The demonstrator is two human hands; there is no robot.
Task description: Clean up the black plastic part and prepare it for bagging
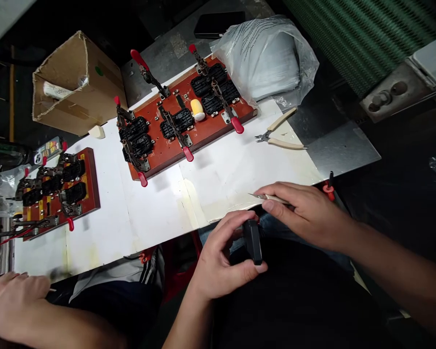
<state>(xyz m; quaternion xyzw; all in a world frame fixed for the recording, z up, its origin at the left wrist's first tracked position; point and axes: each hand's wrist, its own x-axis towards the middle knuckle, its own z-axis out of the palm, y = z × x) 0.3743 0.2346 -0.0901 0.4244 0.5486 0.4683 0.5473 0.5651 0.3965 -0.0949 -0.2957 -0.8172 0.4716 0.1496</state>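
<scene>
Between the thumb and fingers of my left hand [223, 259] is a black flat part [253, 241], turned nearly edge-on at the front edge of the table. My right hand [305, 213] is closed around a hobby knife [276, 199] with a light handle. Its pointed blade sticks out to the left, above the black part and apart from it. Beyond my hands, cutting pliers [279, 133] with cream handles lie spread on the white table top [236, 169]. A red-brown fixture board [203, 128] with red-handled toggle clamps carries several black parts.
A second fixture board [90, 177] stands at the left, where a co-worker's hand [18, 300] reaches in. Behind are a cardboard box [105, 82] and a clear plastic bag [261, 58] of white items. A dark phone-like object [218, 24] lies at the back.
</scene>
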